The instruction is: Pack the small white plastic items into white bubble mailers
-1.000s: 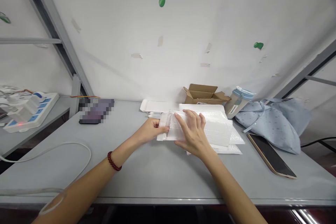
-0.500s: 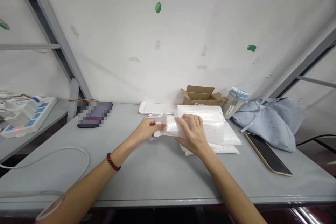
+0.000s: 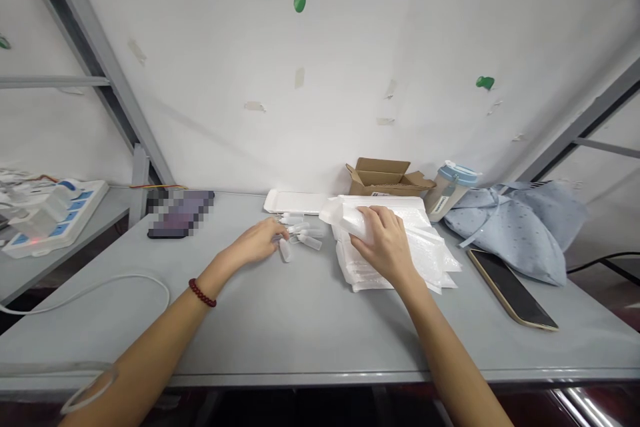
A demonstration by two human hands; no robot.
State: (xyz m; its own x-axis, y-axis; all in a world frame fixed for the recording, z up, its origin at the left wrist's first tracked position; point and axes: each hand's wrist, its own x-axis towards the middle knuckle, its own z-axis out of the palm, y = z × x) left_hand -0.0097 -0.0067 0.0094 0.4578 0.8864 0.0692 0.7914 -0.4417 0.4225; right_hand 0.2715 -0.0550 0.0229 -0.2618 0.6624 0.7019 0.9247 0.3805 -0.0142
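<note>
My left hand (image 3: pixel 259 240) is at the edge of a loose pile of small translucent plastic tubes (image 3: pixel 310 241) with thin ends. Its fingers are drawn together on the near side of the pile, with one tube (image 3: pixel 285 251) at the fingertips; their exact grip is partly hidden. My right hand (image 3: pixel 384 240) is closed round a white bubble mailer (image 3: pixel 356 221), its end raised and pointing left. Beneath it lies a stack of several more white bubble mailers (image 3: pixel 425 260).
Behind the pile lies a flat white packet (image 3: pixel 300 202). An open cardboard box (image 3: pixel 383 177), a blue-lidded cup (image 3: pixel 450 192), a blue cloth bag (image 3: pixel 515 230) and a phone (image 3: pixel 513 290) stand or lie rightward. A dark, blurred-out device (image 3: pixel 185 213), white cable (image 3: pixel 135 277) and power strip (image 3: pixel 65 220) are leftward.
My left hand has let go of the mailer and moved left and down to the small tubes, which now show. My right hand has shifted slightly right with the mailer.
</note>
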